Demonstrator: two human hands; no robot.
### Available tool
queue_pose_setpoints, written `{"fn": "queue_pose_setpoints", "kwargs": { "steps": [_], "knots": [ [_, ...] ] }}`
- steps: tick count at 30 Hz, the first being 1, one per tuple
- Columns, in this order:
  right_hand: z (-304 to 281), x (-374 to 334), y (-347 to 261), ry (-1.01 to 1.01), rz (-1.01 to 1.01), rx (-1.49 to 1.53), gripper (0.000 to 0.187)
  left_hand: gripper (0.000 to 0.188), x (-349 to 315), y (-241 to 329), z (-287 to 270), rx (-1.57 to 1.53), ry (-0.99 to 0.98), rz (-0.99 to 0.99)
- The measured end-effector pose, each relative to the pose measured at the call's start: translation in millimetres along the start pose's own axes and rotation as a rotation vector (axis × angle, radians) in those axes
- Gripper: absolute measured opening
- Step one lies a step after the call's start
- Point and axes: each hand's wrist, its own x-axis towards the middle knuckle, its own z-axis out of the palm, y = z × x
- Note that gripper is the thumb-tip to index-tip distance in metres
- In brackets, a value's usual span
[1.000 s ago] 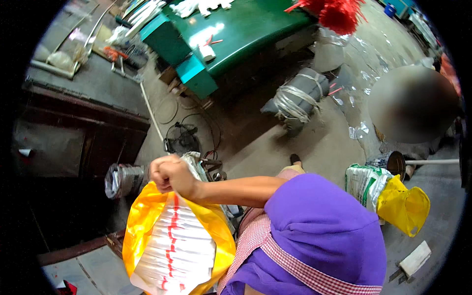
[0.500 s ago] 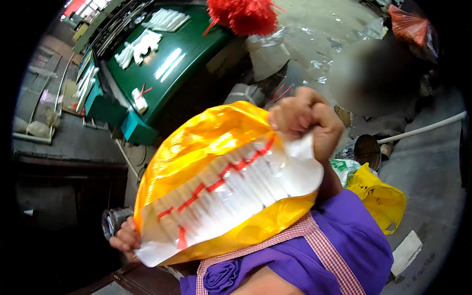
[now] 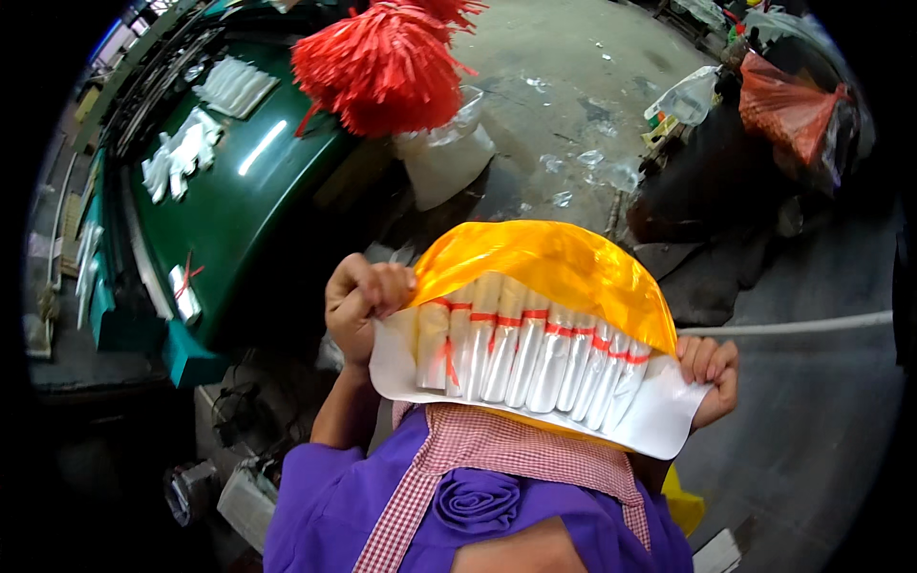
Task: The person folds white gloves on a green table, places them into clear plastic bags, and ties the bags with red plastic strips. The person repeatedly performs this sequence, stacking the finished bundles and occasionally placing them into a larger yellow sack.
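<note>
Both hands hold a shiny yellow woven sack [image 3: 564, 250] by its white-lined mouth, close in front of my chest. My left hand [image 3: 361, 298] is closed in a fist on the left edge of the mouth. On the opposite edge, my right hand [image 3: 709, 374] grips the rim with curled fingers. Inside the stretched opening stand several clear-white plastic rolls [image 3: 549, 368], side by side in a row, each bound with a red band near the upper part. The sack's lower part is hidden beneath its mouth.
A green table [image 3: 224, 201] at the left carries white plastic bundles [image 3: 186, 148]. Red plastic strips [image 3: 382, 72] hang in a bunch above its edge, with a white sack [image 3: 444, 158] beyond. A red plastic bag [image 3: 788, 105] sits far right. A pale pipe [image 3: 793, 323] crosses the right side.
The sack has swung from a steep slant to nearly level and moved right. My left hand has risen and my right hand has lowered, both keeping their grip. The view has shifted too.
</note>
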Motion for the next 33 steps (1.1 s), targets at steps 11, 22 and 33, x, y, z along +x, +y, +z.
{"fn": "queue_pose_setpoints", "kwargs": {
  "steps": [11,22,33],
  "knots": [
    [-33,165,82,0.32,-0.001,-0.286,0.011,0.011,258,-150,27,0.059,-0.187,-0.353],
    [-82,428,175,0.237,0.146,-0.269,0.011,0.014,440,-275,43,0.15,-0.038,-0.299],
    [-104,681,277,0.117,0.257,-0.222,0.007,0.015,605,-380,36,0.201,0.177,-0.182]
  ]
}}
